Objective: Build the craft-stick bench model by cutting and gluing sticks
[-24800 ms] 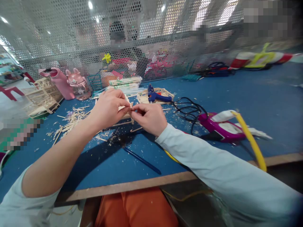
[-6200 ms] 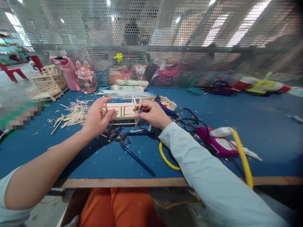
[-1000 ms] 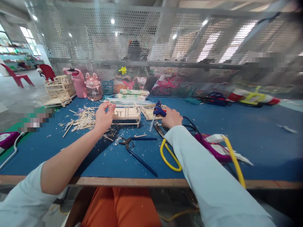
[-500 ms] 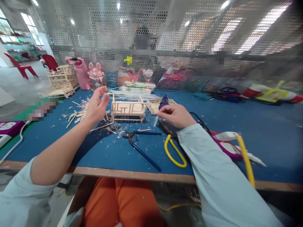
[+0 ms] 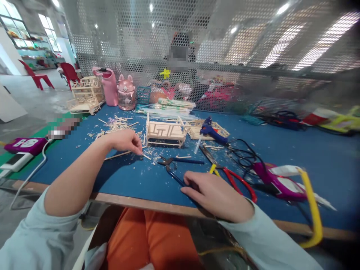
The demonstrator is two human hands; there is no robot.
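Observation:
My left hand (image 5: 126, 141) is low over the mat, its fingertips pinched on the end of a short thin wooden stick (image 5: 146, 156). Just right of that stick lies a pair of pliers (image 5: 168, 162) with dark blue handles spread apart. My right hand (image 5: 213, 189) is at the end of the nearer handle, thumb and fingers apart on either side of it; whether they touch it I cannot tell. Behind the pliers stands a small wooden stick-built frame (image 5: 165, 131). A blue glue gun (image 5: 213, 133) rests against a second, flatter wooden frame (image 5: 197, 132).
Scissors with red and yellow handles (image 5: 239, 183) and a purple-white power strip (image 5: 281, 183) with cables lie to the right. Loose sticks and scraps (image 5: 118, 125) cover the left. Behind are a pink bottle (image 5: 109, 88), a clear-pink jar (image 5: 126, 93) and bagged sticks (image 5: 171, 108).
My right hand has left the glue gun and come down toward me to the pliers' handle. My left hand has lowered from mid-air and now pinches a stick. The camera view has shifted left.

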